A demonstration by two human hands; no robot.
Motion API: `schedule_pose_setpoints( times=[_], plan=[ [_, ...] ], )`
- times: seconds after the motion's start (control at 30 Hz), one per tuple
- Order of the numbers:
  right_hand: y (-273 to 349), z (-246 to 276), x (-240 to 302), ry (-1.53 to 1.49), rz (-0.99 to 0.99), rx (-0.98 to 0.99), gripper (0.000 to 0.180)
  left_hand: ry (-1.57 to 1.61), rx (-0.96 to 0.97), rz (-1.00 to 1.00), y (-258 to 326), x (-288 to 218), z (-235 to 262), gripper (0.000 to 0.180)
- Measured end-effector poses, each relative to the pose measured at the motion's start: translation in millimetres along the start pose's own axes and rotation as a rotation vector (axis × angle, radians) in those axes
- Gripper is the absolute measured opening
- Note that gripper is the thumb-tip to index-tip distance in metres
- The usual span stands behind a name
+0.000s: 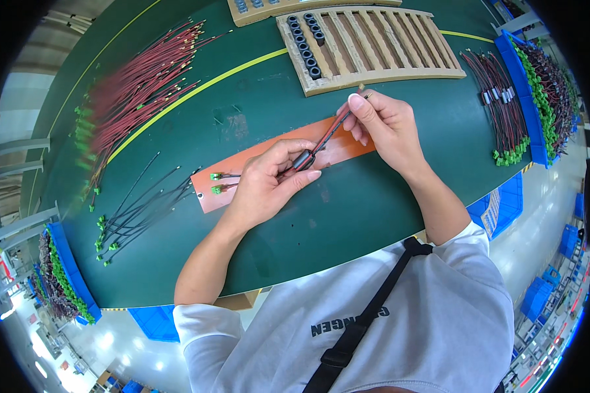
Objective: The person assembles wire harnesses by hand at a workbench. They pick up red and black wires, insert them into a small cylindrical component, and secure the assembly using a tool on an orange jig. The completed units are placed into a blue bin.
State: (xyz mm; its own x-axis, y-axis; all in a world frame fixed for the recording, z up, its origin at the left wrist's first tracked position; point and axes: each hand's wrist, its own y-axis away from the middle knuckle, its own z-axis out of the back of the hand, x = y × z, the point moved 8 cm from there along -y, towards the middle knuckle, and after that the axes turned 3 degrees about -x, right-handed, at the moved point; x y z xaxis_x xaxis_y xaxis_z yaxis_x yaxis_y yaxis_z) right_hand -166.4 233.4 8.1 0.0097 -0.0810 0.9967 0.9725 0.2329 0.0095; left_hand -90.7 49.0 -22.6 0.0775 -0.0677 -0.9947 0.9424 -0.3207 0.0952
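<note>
My left hand [266, 175] is closed round a black cylindrical ferrite core [303, 161], gripping it between thumb and fingers. A red and black cable [335, 127] runs out of the core, up and to the right. Near the cable's upper end, my right hand [381, 124] pinches it between thumb and fingers. Both hands are above an orange board [242, 158] that lies slanted on the bench. Two green connectors [217, 183] on short dark leads stick out from beneath my left hand, over the board's left part. My left palm hides where those leads run.
Beyond the board lies a slotted tray [400, 42] with black ferrite cores [303, 46] in its left slots. Red cables [147, 78] are heaped at far left, dark cables [134, 219] nearer. Bundled cables [501, 98] lie at right beside a filled blue bin [524, 92]. The bench [347, 209] is green.
</note>
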Motion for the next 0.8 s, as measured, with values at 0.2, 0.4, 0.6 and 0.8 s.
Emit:
schedule_pose_setpoints(
  times=[0.2, 0.4, 0.6, 0.8],
  plan=[
    [1.1, -2.2, 5.0, -0.063, 0.071, 0.020, 0.031, 0.024, -0.036, -0.016, -0.8, -6.0, 2.1, 0.042],
    [7.6, -17.5, 16.9, -0.202, 0.226, 0.161, 0.031, -0.023, 0.019, 0.024, 1.3, -11.3, -0.6, 0.044],
    [14.2, -35.6, 10.4, -0.581, 0.179, 0.261, 0.035, -0.165, 0.028, -0.091, -1.5, -17.8, -4.3, 0.040],
    [36.9, -48.5, 12.6, -0.534, 0.171, 0.452, 0.035, -0.330, 0.117, -0.080, -3.0, -22.4, -10.1, 0.034]
  ],
)
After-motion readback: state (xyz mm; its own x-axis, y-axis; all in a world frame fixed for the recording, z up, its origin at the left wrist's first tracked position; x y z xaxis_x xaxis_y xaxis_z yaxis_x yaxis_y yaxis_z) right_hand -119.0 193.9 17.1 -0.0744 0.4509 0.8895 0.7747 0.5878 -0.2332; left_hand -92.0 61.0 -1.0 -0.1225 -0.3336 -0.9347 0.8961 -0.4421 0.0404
